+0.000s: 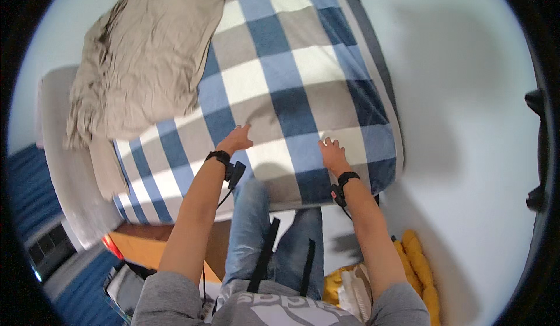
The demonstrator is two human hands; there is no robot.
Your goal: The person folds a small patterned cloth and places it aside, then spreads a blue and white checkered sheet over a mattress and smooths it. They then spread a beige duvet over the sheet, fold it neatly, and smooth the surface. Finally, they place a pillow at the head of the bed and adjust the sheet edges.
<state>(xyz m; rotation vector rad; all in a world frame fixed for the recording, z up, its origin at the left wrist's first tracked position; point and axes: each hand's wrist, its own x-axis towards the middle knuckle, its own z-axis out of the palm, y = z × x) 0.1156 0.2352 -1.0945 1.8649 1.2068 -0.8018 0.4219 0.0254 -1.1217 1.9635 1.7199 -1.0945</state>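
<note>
A blue, white and taupe checked cover (306, 63) lies over a mattress on the bed. Over its middle, near the close edge, is my left hand (237, 139), palm down and holding nothing, its fingers apart. Farther right, by the bed's near right corner, my right hand (334, 153) rests on or just above the cover with fingers spread and nothing in them. A crumpled beige cloth (148, 59) covers the upper left of the bed. Both wrists bear black straps with small devices and cables.
An upholstered light headboard (70, 164) stands at the left. Near my legs is an open cardboard box (140, 245). Yellow padded items (413, 256) and a yellow-and-white bag (350, 284) lie on the floor at the lower right. Blue curtains (33, 190) hang at the far left.
</note>
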